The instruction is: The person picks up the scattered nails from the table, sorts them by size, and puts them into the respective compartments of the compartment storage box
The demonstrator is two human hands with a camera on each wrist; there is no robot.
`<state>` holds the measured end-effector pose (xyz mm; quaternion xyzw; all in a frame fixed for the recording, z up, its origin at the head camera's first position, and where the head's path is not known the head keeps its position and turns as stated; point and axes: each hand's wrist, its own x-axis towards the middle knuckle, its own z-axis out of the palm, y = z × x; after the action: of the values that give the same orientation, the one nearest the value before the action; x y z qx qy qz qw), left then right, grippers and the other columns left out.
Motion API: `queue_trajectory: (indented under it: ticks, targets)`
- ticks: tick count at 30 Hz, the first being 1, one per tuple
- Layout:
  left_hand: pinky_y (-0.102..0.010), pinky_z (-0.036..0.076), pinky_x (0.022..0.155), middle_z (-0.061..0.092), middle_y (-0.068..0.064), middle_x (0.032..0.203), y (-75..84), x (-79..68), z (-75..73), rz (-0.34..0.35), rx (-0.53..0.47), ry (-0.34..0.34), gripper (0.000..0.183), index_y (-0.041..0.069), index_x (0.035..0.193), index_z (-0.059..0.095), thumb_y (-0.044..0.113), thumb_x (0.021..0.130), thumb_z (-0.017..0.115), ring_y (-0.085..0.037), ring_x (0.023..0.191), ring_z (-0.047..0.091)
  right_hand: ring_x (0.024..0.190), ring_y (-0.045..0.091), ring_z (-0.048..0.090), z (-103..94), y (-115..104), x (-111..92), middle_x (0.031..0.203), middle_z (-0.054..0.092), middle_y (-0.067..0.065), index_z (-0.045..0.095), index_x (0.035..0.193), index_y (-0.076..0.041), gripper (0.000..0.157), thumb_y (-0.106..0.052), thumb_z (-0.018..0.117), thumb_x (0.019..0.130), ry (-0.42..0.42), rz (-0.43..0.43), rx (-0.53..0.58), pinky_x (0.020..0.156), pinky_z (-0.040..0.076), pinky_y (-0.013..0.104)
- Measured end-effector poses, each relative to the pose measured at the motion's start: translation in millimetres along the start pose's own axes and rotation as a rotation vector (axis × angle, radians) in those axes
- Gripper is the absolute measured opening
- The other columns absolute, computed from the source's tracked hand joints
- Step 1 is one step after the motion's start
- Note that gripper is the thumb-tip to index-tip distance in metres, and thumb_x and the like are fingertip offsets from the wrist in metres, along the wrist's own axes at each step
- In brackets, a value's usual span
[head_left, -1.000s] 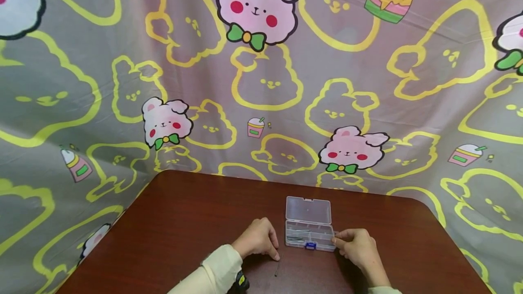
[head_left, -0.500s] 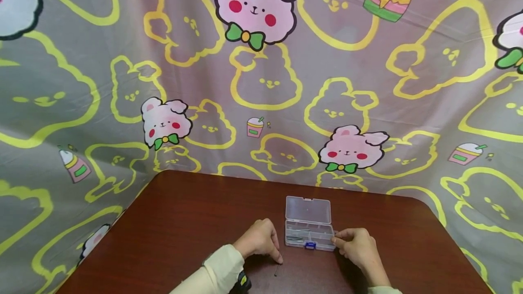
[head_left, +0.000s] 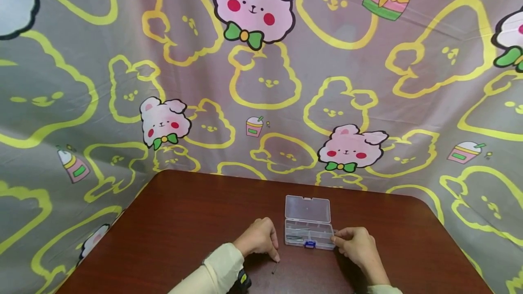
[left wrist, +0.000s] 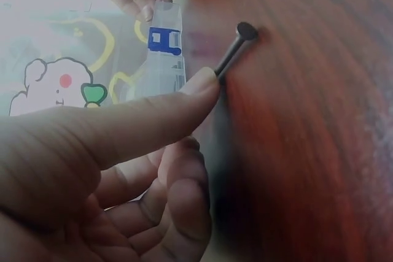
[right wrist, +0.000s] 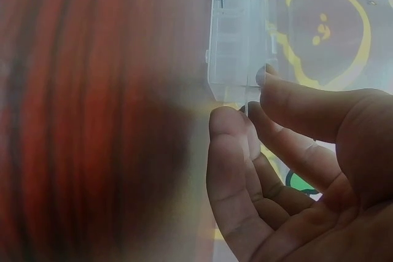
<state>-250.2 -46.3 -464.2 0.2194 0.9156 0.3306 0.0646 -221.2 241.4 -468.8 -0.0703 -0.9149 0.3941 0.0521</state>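
Observation:
My left hand (head_left: 260, 239) pinches a thin dark nail (left wrist: 229, 57) between thumb and fingers, in front of the box and a little to its left. The nail's flat round head sticks out beyond the thumb tip; its other end is hidden in the fingers. A clear plastic compartment box (head_left: 323, 236) lies on the table with its lid (head_left: 308, 209) raised at the back. Several thin nails (head_left: 295, 238) lie in its left compartments. My right hand (head_left: 358, 246) grips the box's right end, thumb on the front corner and fingers at the side.
A blue latch (head_left: 310, 244) sits on the box's front edge. The dark red-brown table (head_left: 196, 212) extends to both sides. A cartoon-printed curtain (head_left: 204, 80) encloses the table behind and at the sides. A black wrist strap item (head_left: 244, 281) shows under the left sleeve.
The left fingertips dip slightly toward the near edge, then return a little up and left, the nail still pinched. The right hand keeps its hold on the box.

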Motion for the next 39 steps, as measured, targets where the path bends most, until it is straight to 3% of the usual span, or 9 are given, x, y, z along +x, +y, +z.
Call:
queue_trajectory:
  ticks: [4,9,15,22,31,39]
  targets:
    - [-0.024,0.047,0.052,0.058,0.010,0.057,-4.0,0.1,-2.9,-0.019,-0.045,-0.028,0.033,0.016,0.057,0.068,0.009,0.054,0.100,-0.007,0.055,0.050,0.053,0.015,0.060,0.7,0,0,0.060,0.064,-0.001,0.077,0.085,-0.007,0.009,-0.014,0.082,0.083,0.008,-0.006,-0.001,0.048,0.048,0.031]
    - [-0.026,0.043,0.044,0.060,0.001,0.055,-10.1,-2.1,-10.6,-0.086,-0.230,-0.125,0.025,0.009,0.061,0.069,0.003,0.066,0.093,-0.012,0.047,0.052,0.053,0.015,0.061,1.6,1,1,0.060,0.064,-0.001,0.077,0.084,-0.007,0.009,-0.014,0.082,0.083,0.007,-0.011,0.000,0.047,0.048,0.031]
    - [-0.030,0.050,0.050,0.066,-0.007,0.064,-15.2,-3.4,-19.8,-0.115,-0.401,-0.215,0.014,0.002,0.070,0.073,0.002,0.080,0.083,-0.015,0.053,0.055,0.054,0.015,0.061,0.5,0,1,0.061,0.065,0.000,0.077,0.085,-0.006,0.009,-0.013,0.082,0.083,0.010,-0.008,-0.001,0.048,0.049,0.031]
    - [-0.026,0.051,0.052,0.069,-0.012,0.071,-17.4,-0.6,-20.1,-0.124,-0.504,-0.239,0.008,-0.003,0.081,0.076,0.001,0.088,0.074,-0.013,0.056,0.056,0.054,0.015,0.061,0.7,0,1,0.061,0.064,0.000,0.077,0.085,-0.006,0.009,-0.013,0.082,0.083,0.006,-0.005,0.004,0.048,0.048,0.031]
    - [-0.022,0.049,0.051,0.063,-0.008,0.067,-14.8,4.2,-18.1,-0.161,-0.705,-0.290,0.010,-0.014,0.089,0.071,-0.005,0.092,0.067,-0.012,0.055,0.055,0.054,0.015,0.061,0.3,-1,0,0.061,0.065,0.001,0.077,0.084,-0.006,0.009,-0.013,0.082,0.083,0.005,0.000,0.010,0.048,0.049,0.031]
    - [-0.023,0.049,0.052,0.061,-0.007,0.067,-9.3,6.6,-15.6,-0.160,-0.780,-0.292,0.014,-0.017,0.091,0.069,-0.003,0.093,0.065,-0.014,0.056,0.055,0.056,0.016,0.062,0.3,-2,-1,0.063,0.066,0.001,0.077,0.084,-0.006,0.009,-0.013,0.082,0.084,-0.004,0.007,0.018,0.049,0.050,0.032]
